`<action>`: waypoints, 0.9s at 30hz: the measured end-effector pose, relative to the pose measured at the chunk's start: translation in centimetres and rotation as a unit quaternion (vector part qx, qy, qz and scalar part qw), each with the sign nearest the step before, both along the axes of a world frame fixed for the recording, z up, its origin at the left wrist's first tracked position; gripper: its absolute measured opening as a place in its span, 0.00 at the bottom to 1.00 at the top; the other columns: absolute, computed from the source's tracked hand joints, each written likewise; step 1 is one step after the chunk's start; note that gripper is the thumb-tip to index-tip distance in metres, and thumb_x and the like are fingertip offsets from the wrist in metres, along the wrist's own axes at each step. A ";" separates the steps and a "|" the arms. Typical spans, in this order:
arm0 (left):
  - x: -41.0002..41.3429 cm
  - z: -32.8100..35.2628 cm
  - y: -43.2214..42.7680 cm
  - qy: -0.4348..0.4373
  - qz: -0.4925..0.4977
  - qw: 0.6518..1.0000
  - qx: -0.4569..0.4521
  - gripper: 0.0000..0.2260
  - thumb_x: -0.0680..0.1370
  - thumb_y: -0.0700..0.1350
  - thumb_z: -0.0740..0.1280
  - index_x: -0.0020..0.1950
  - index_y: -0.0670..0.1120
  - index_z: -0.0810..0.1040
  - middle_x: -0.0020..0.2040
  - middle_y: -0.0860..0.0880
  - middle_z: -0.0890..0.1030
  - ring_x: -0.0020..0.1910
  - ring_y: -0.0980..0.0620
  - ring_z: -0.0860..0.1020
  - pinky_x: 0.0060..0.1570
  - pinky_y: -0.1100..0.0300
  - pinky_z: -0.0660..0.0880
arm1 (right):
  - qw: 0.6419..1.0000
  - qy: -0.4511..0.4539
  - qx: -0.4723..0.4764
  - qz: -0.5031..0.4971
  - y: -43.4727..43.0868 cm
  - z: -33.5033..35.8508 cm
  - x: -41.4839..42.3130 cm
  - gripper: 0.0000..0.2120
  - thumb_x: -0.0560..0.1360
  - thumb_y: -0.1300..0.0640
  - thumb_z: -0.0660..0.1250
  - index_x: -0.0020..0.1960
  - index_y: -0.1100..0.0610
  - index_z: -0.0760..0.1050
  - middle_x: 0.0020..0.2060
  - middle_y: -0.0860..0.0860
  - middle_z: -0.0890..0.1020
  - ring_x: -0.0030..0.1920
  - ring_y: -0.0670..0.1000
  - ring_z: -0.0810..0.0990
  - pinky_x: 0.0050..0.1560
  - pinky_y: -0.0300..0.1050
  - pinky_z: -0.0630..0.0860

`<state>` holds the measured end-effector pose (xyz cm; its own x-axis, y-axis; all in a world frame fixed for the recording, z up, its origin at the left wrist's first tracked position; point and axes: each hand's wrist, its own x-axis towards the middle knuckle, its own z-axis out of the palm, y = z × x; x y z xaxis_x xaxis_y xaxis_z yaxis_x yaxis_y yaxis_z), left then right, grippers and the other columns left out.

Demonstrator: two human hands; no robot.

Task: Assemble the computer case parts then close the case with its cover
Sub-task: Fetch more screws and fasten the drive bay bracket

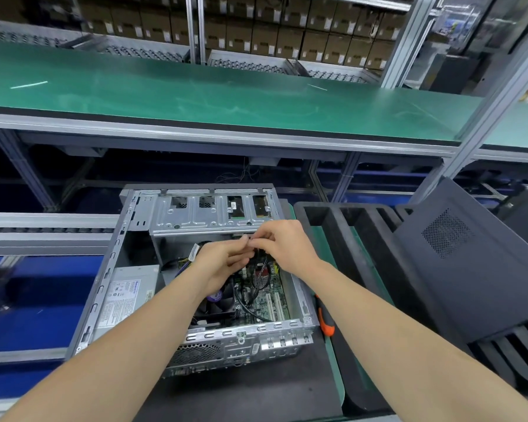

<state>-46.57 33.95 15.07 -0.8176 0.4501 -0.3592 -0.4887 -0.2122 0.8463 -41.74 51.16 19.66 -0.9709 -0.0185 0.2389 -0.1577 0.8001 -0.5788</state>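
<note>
An open grey computer case (104,287) lies on its side in front of me, showing the silver drive cage (201,214), the power supply (125,296), the fan (217,303) and the green motherboard (265,303). Both hands meet over the case just below the drive cage. My left hand (223,263) and my right hand (284,245) pinch a thin black cable (258,254) between their fingertips. The cable's lower run drops toward the motherboard. The dark case cover (457,257) with a vent grille leans on the right.
An orange-and-black screwdriver (325,318) lies just right of the case. Black foam trays (333,226) stand to the right, under the cover. A green conveyor belt (226,95) runs across behind, with shelves of cardboard boxes (287,32) beyond. A blue surface (37,303) lies left.
</note>
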 end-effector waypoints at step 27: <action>0.3 -0.5 -1.0 0.120 0.135 0.952 -0.247 0.12 0.83 0.47 0.68 0.43 0.45 0.85 0.38 0.49 0.87 0.42 0.50 0.86 0.55 0.49 0.82 | 0.989 -0.010 0.144 0.023 -0.3 -0.6 0.1 0.07 0.83 0.55 0.67 0.54 0.58 0.81 0.52 0.50 0.76 0.51 0.51 0.77 0.57 0.46 0.75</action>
<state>-46.31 32.96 14.54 -0.9646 0.0362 -0.2614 -0.2533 0.1501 0.9557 -41.62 50.88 19.05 -0.9719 -0.1270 0.1983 -0.1884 0.9246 -0.3311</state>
